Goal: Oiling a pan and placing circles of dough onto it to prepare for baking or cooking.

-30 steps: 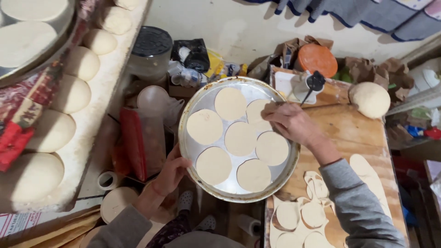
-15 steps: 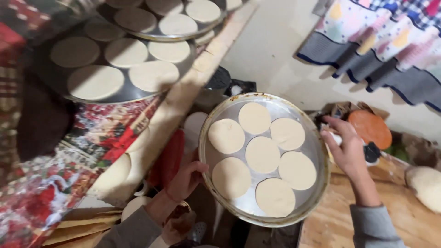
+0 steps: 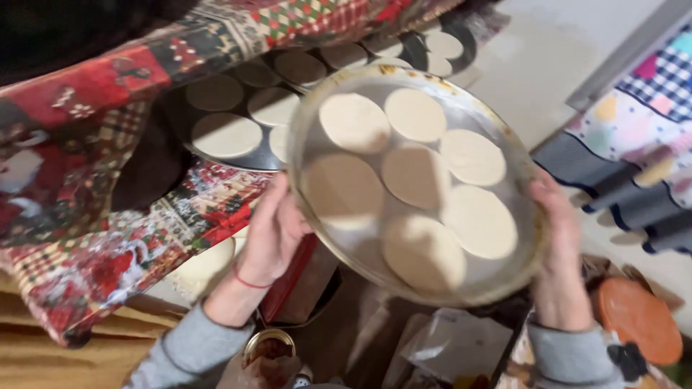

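Tray: a round metal tray [image 3: 530, 216] with a low raised rim, dull silver with brownish staining along the upper edge, is held tilted in the air between both hands.
Dough rounds: seven flat, pale, matte dough discs [image 3: 423, 176] are laid inside the tray, one in the middle and the others ringed around it, some edges touching.
Left hand: the left hand [image 3: 270, 234] is pressed against the tray's left rim, the thumb laid up over the edge and the fingers tucked beneath; a thin red thread is seen at the wrist above a grey sleeve.
Right hand: the right hand [image 3: 559, 245] is closed over the right rim, the fingers curled onto the edge and the palm below it; a grey cuff is seen at the wrist.
Dark tray: a second round tray [image 3: 176, 119], dark and shallow, is set behind and to the left, partly covered by the held tray, and more pale dough discs are spread on it.
Cloth: a patchwork-printed cloth [image 3: 94, 216] in red, green and white, soft and creased, is draped under the dark tray and folded over its top.
Orange lid: a round orange plastic lid [image 3: 638, 320] is seen at lower right, near the right wrist.
Hanging fabric: checked and patterned fabric [image 3: 641, 122] is hung at the right edge.
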